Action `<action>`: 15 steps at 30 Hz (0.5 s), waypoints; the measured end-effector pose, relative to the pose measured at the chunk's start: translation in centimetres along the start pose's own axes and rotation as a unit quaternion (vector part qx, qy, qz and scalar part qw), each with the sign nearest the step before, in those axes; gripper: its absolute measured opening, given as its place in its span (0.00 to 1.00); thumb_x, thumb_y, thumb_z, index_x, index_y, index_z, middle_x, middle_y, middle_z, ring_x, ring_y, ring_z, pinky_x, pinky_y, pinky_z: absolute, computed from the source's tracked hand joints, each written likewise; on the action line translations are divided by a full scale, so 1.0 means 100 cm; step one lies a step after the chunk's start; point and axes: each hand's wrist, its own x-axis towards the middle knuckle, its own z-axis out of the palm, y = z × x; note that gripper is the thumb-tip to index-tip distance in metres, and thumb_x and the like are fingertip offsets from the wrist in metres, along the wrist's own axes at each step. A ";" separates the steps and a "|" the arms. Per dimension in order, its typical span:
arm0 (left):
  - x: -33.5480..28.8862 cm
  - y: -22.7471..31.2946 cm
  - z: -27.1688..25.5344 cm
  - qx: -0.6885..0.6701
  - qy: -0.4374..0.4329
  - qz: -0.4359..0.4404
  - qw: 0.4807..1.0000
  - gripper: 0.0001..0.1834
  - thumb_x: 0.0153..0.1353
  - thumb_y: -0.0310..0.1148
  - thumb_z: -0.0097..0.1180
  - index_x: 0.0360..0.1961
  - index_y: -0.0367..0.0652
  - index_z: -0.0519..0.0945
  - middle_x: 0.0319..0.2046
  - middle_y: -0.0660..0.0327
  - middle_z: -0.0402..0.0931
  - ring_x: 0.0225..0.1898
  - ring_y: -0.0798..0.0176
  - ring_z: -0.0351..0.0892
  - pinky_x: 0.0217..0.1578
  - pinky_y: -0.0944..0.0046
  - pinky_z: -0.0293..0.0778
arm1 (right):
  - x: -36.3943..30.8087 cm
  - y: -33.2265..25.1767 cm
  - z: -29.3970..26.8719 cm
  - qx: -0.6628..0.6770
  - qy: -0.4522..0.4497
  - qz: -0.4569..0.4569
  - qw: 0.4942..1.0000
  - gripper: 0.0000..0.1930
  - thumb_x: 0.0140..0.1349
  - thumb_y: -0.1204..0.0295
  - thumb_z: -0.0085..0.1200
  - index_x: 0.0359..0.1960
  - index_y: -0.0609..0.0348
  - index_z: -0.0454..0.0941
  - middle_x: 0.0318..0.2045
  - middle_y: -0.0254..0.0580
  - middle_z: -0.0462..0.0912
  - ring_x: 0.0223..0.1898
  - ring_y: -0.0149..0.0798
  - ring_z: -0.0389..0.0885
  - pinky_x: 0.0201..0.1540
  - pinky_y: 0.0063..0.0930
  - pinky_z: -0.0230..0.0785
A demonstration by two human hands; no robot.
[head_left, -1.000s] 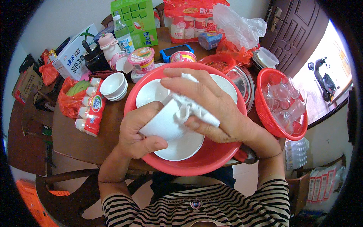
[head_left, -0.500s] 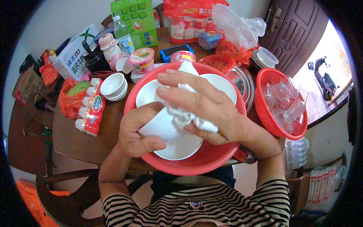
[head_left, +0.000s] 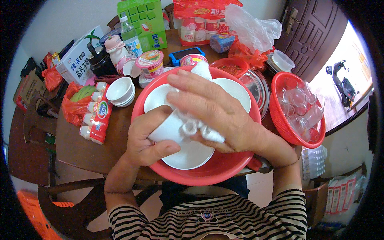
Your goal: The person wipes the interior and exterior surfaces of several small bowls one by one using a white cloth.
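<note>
My left hand (head_left: 148,138) grips a white bowl (head_left: 168,129) by its rim, thumb on the near side, and holds it tilted above a red basin (head_left: 200,179). A crumpled white cloth or paper towel (head_left: 212,135) is under my right hand (head_left: 226,110), pressed against the bowl. The right fingers stretch across the bowl's top and partly hide it. Other white bowls lie in the basin: one below my hands (head_left: 190,157), one at the far left (head_left: 155,97) and one at the far right (head_left: 237,91). A second white piece of cloth or paper (head_left: 202,71) shows by the far rim.
Right of the basin stands a red basket (head_left: 276,122) of clear glasses, with round metal trays (head_left: 262,94) behind. To the left are stacked small white bowls (head_left: 120,98) and a pack of small bottles (head_left: 96,116). Food tubs (head_left: 150,64), a blue-cased phone (head_left: 186,54) and a bottle (head_left: 130,36) stand beyond.
My right hand has shifted slightly with the cloth, whose loose end now sits closer in. The left thumb and the bowl have moved a little to the right.
</note>
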 end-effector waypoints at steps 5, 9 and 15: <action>0.003 0.003 0.004 -0.003 0.004 0.016 1.000 0.27 0.51 0.41 0.61 0.45 0.31 0.71 0.37 0.57 0.74 0.38 0.65 0.75 0.39 0.68 0.69 | -0.002 -0.005 0.002 -0.100 -0.036 -0.066 0.992 0.27 0.53 0.67 0.52 0.56 0.55 0.65 0.58 0.50 0.65 0.59 0.52 0.63 0.55 0.45 0.60; -0.003 -0.003 0.000 -0.039 0.013 -0.017 0.999 0.31 0.50 0.42 0.62 0.48 0.27 0.69 0.39 0.55 0.75 0.38 0.65 0.75 0.39 0.68 0.70 | 0.002 -0.003 0.001 0.040 0.010 0.009 0.999 0.28 0.53 0.71 0.53 0.58 0.59 0.64 0.58 0.51 0.65 0.59 0.50 0.64 0.56 0.40 0.58; -0.003 -0.004 0.004 -0.079 0.064 -0.013 0.995 0.36 0.49 0.48 0.63 0.48 0.26 0.69 0.36 0.57 0.75 0.36 0.67 0.76 0.36 0.70 0.71 | -0.002 0.007 -0.004 0.260 -0.001 0.164 0.952 0.25 0.64 0.66 0.43 0.61 0.61 0.56 0.56 0.53 0.64 0.58 0.49 0.64 0.59 0.35 0.55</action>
